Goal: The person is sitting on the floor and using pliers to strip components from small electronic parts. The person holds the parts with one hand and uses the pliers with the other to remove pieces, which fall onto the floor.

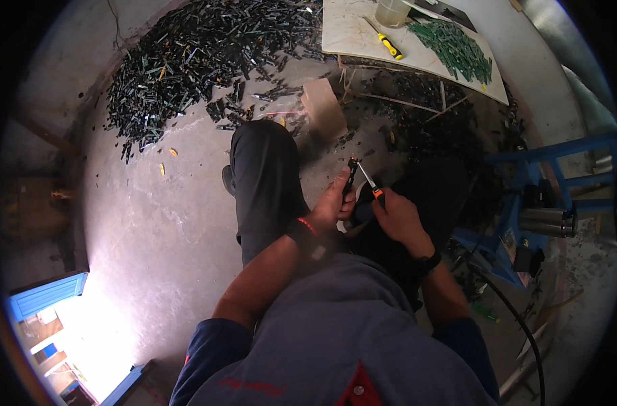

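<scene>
My left hand (335, 199) is closed around a short, narrow black strip-shaped part (351, 173), held upright above my lap. A small orange-brown spot shows at its upper end. My right hand (400, 218) grips a screwdriver (378, 194) with an orange and black handle. The metal shaft points up and left, and its tip is at or very near the top of the black part; whether they touch I cannot tell. The fingers of both hands are partly hidden.
A large heap of black strip-like pieces (186, 61) covers the floor ahead. A tan block (324, 108) stands beyond my knees. On the pale board (349, 42) lie a yellow screwdriver (389, 46), green circuit boards (457, 51) and a cup (392, 12). A blue stool (504, 230) is at right.
</scene>
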Motion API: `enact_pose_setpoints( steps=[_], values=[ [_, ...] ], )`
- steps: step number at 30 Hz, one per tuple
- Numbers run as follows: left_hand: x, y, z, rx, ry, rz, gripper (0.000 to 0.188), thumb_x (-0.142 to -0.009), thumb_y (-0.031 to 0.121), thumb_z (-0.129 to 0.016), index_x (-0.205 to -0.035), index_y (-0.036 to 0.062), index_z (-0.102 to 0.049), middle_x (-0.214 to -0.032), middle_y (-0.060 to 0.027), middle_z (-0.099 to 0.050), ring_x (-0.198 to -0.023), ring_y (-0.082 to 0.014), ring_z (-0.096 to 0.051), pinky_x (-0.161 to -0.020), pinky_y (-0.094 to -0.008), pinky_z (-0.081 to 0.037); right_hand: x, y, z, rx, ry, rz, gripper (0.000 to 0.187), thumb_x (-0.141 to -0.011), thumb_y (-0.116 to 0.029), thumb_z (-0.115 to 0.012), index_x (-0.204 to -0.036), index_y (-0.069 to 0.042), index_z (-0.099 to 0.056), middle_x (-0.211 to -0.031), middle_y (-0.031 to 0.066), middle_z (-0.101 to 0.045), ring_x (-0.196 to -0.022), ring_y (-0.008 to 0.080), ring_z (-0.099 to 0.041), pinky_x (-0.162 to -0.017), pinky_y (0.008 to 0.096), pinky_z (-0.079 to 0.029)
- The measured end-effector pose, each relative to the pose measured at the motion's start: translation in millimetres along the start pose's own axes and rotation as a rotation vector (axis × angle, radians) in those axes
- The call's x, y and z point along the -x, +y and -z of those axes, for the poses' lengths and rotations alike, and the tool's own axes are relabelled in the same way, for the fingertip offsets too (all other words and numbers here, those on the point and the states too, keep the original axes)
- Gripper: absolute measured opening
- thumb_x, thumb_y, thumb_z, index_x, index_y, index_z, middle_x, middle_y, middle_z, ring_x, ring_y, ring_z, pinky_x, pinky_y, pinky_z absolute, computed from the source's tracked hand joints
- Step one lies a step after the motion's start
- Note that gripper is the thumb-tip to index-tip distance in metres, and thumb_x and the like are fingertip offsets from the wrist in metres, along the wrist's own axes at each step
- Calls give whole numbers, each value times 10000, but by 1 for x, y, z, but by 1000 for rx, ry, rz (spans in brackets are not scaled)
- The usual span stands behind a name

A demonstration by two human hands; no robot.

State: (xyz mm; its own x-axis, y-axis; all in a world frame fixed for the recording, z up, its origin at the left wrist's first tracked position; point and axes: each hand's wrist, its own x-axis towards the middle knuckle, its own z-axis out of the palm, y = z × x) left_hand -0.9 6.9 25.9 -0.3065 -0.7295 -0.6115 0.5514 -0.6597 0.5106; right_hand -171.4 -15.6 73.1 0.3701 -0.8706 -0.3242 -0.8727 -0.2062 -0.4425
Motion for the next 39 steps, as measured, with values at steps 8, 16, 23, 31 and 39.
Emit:
enact_pose_setpoints(
  steps=[8,16,23,31,39],
  values=[
    [6,3,-3,-108,63,-75,593,-894,649,-351,-577,151,-291,-501,42,-229,-386,-79,-180,-383,-259,-117,-1,-8,1,250,150,99,244,-805,-169,-604,-984,-23,-525,-849,141,-607,-815,322,-602,-682,427,-489],
    [3,0,1,-153,85,-114,611,-880,665,-364,-562,150,-282,-499,41,-239,-387,-80,-190,-382,-264,-128,-1,-12,8,344,180,63,299,-766,-135,-638,-1013,-21,-514,-906,126,-594,-859,298,-590,-682,402,-494],
    [1,0,1,-123,102,-109,609,-872,664,-386,-562,148,-292,-493,40,-245,-378,-83,-197,-378,-270,-133,-1,-7,6,352,175,63,282,-766,-129,-638,-994,-19,-514,-904,132,-595,-854,303,-591,-677,406,-496],
    [3,1,0,-168,111,-126,624,-879,673,-361,-543,154,-271,-483,46,-233,-372,-78,-194,-373,-268,-128,-3,-10,2,360,197,95,247,-759,-127,-640,-942,-22,-511,-879,134,-594,-833,303,-596,-654,401,-499],
    [1,-3,-1,-245,162,-181,636,-882,681,-343,-517,165,-274,-468,45,-265,-356,-78,-231,-355,-265,-147,-6,-9,3,432,257,146,237,-744,-104,-635,-923,-14,-510,-872,140,-577,-810,296,-586,-641,383,-502]
  ],
)
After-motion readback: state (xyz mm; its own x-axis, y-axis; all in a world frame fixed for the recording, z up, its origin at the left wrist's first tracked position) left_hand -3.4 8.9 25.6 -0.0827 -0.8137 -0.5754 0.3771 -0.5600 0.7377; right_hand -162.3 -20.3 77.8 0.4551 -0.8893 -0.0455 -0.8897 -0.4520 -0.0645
